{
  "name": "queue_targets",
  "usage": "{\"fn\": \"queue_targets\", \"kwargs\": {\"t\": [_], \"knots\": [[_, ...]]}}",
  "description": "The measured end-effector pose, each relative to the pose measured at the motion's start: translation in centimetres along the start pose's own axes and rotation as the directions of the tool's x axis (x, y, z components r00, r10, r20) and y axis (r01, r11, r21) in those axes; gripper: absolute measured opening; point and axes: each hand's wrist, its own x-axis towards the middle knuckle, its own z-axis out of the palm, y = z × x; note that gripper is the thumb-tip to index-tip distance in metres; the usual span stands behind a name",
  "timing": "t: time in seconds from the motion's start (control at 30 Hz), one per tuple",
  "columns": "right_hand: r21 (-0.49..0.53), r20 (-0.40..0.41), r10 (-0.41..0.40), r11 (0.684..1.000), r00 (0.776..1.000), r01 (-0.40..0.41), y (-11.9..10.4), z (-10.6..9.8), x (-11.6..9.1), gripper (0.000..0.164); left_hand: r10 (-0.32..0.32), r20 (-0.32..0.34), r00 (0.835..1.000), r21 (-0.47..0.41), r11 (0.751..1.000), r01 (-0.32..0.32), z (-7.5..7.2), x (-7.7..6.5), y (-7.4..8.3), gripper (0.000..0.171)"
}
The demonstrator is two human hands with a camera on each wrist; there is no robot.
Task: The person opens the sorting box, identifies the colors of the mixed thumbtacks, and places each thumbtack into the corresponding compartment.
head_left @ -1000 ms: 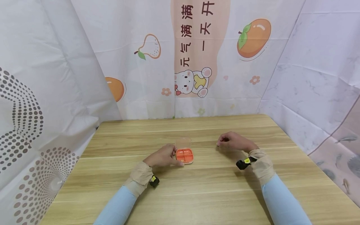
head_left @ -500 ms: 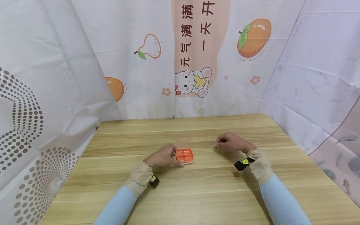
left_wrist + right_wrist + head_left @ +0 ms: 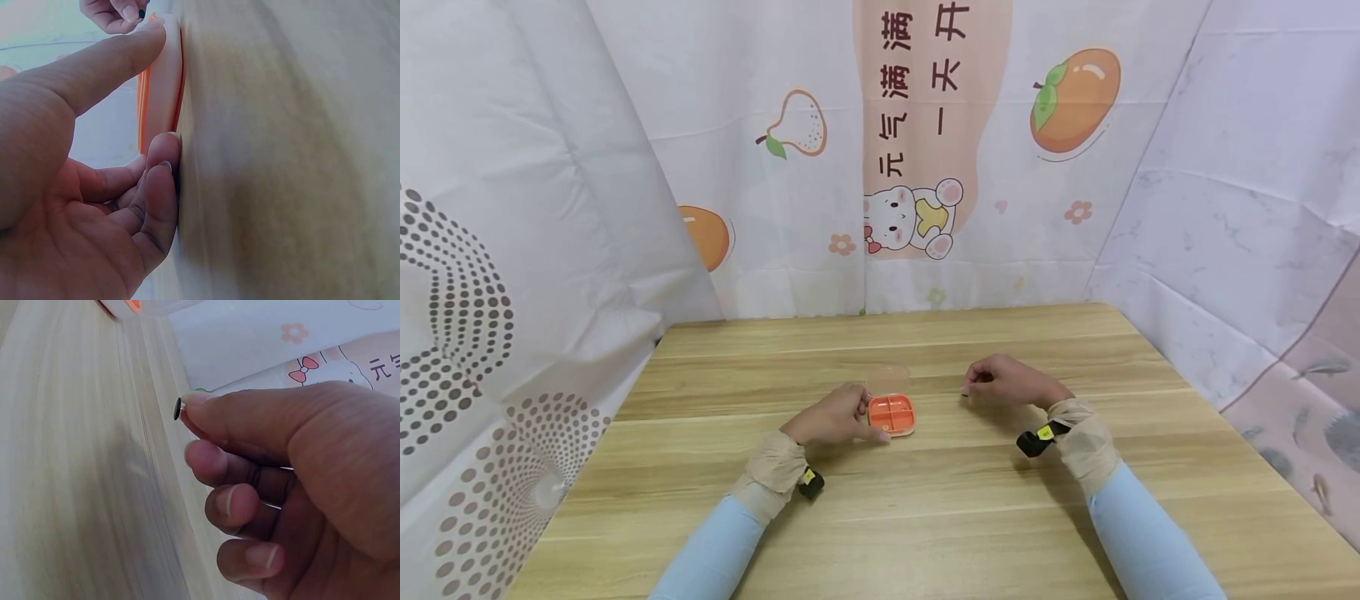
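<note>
A small orange pill box [image 3: 891, 414] with a white base and a clear lid [image 3: 887, 381] swung back lies on the table. It has several compartments, and a tiny yellowish piece sits in the front left one. My left hand [image 3: 837, 417] grips the box from the left, thumb on its front edge and fingers at its side. To the right of the box and apart from it, my right hand [image 3: 1009, 381] pinches a small black disc-shaped stud [image 3: 178, 409] between thumb and index finger. A short light stem joins the disc to the fingertips. The other right fingers are curled.
The wood-patterned table [image 3: 865, 525] spreads around both hands. A printed curtain [image 3: 760, 283] hangs along its back edge, with further cloth sheets at the left and right sides. Each wrist carries a small black camera [image 3: 811, 483].
My right hand has moved slightly left toward the pill box with the black stud in its fingertips. My left hand and the box have stayed in place.
</note>
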Motion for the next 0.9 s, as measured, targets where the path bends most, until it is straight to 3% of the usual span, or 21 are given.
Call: {"fn": "queue_targets", "kwargs": {"t": [0.9], "knots": [[0.023, 0.014, -0.041, 0.999, 0.999, 0.040, -0.59, 0.63, 0.74, 0.010, 0.002, 0.000, 1.000, -0.007, 1.000, -0.002, -0.10, 0.01, 0.11, 0.055]]}}
